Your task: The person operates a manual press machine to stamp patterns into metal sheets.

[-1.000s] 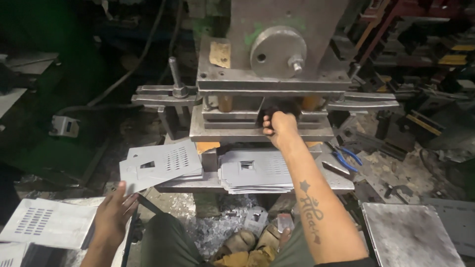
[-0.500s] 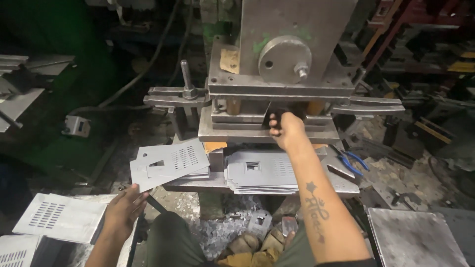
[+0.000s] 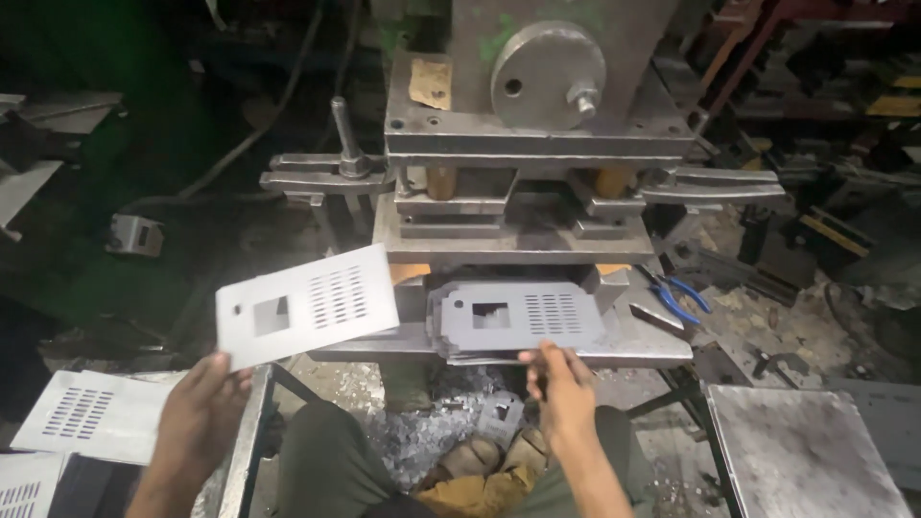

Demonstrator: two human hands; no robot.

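The left hand grips the near left corner of a pale punched metal sheet, holding it up in the air to the left of the press, tilted so its right end sits higher than its left; the sheet has one square cut-out towards its left and a block of short slots near its middle. The right hand reaches to the near edge of a stack of darker punched sheets, fingers curled onto that edge with the thumb beneath, so it pinches or at least touches the stack; whether the grip is fully closed I cannot tell. This stack lies on the press worktop, a flat steel plate at the foot of the machine, and its top sheet shows the same square hole and slot pattern. Behind it rises the grey mechanical press, its ram plates close above the die block and a round steel disc bolted on its front. A lever with a bolt sticks out to the left of the press. Blue-handled pliers lie on the right end of the worktop, just beside the stack. Further punched sheets lie flat at the near left, below the left hand. A plain steel plate sits at the near right. Metal scrap litters the floor between the person's knees.
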